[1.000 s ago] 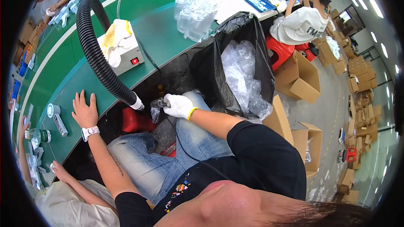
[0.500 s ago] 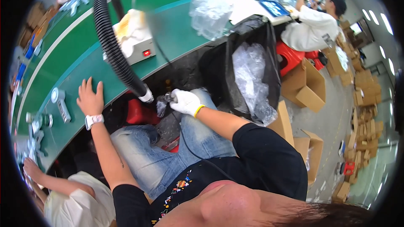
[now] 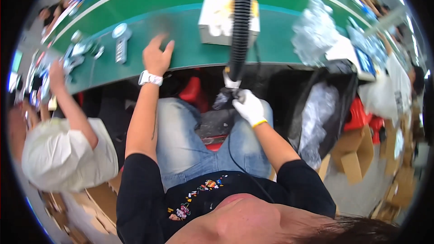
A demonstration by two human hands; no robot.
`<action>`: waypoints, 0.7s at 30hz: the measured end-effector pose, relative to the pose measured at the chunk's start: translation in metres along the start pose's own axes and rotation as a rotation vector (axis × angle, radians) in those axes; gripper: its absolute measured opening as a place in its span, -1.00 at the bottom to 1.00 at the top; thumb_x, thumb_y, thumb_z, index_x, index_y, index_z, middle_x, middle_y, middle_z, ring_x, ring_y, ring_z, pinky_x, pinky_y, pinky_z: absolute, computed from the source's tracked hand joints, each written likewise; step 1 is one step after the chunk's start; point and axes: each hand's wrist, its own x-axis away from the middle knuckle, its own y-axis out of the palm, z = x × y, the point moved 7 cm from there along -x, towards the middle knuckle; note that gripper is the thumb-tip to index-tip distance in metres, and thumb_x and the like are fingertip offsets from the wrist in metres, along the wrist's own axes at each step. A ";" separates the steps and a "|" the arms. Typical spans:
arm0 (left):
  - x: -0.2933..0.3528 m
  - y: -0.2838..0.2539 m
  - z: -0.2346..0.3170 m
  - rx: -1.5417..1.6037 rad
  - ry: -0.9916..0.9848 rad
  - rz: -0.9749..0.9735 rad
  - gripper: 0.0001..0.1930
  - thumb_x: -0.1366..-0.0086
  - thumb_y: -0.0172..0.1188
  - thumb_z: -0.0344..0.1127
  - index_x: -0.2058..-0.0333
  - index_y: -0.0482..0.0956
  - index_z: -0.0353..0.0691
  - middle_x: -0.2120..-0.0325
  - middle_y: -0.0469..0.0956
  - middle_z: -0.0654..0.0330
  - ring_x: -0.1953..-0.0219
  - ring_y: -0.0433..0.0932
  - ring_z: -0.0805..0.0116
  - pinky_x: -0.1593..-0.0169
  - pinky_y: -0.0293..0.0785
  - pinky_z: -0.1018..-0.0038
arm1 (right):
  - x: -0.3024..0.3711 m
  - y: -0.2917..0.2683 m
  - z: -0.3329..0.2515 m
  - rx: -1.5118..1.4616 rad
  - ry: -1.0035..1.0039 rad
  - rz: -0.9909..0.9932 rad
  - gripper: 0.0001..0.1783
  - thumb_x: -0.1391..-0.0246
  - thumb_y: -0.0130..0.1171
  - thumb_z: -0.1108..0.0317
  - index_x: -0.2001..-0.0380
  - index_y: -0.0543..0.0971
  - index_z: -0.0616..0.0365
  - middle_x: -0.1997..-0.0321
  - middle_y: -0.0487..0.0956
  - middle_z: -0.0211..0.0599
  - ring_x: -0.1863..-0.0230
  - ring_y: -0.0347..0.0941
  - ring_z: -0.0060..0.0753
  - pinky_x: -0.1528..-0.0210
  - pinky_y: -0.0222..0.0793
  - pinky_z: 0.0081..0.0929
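My left hand, bare with a white watch on the wrist, rests at the front of the green bench. Its fingers are apart and hold nothing. Left of it lies a pale handheld device with a round head and a straight handle. My right hand, in a white knit glove, is below the bench edge over my right thigh. Its fingers close around a dark, shiny crumpled bundle, whose kind I cannot make out. Just above it ends a black corrugated hose with a pale tip.
A white box with a cloth on top stands behind the hose. Clear plastic bags lie on the bench at right. Below them hangs a black bag holding clear plastic. Co-workers sit on both sides; an open cardboard box stands at right.
The view has swung, so the bench and hose appear shifted to the right. My left hand's fingers are a little more bent. My right hand keeps its hold below the hose tip.
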 end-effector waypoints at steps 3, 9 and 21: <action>-0.016 -0.058 -0.021 -0.110 -0.043 0.318 -0.47 -0.31 0.33 0.04 -0.16 0.60 -0.10 -0.15 0.63 0.03 -0.21 0.57 -0.01 -0.24 0.45 0.00 | 0.010 -0.001 0.003 -0.145 -0.058 0.026 -0.51 -0.04 0.40 0.14 -0.02 0.59 0.09 0.17 0.72 -0.13 0.11 0.68 -0.07 0.01 0.58 -0.21; -0.048 -0.096 -0.134 -0.612 -0.644 -0.237 -0.33 -0.34 0.19 0.27 -0.14 0.56 -0.20 -0.08 0.64 -0.11 -0.15 0.60 -0.13 -0.25 0.46 -0.01 | 0.052 0.000 -0.071 -0.461 -0.283 0.029 -0.42 -0.04 0.47 0.30 -0.13 0.52 0.13 0.11 0.69 -0.17 0.12 0.66 -0.24 0.01 0.58 -0.30; 0.193 0.046 0.136 1.732 -0.846 -0.396 -0.68 -0.57 0.06 -0.14 -0.13 0.38 -0.19 0.37 0.62 0.12 0.47 0.65 0.28 0.40 0.62 0.36 | 0.038 0.020 -0.076 -1.669 0.170 -0.873 -0.28 -0.03 0.43 0.42 -0.27 0.40 0.16 0.25 0.56 -0.33 0.35 0.48 -0.52 0.34 0.44 -0.54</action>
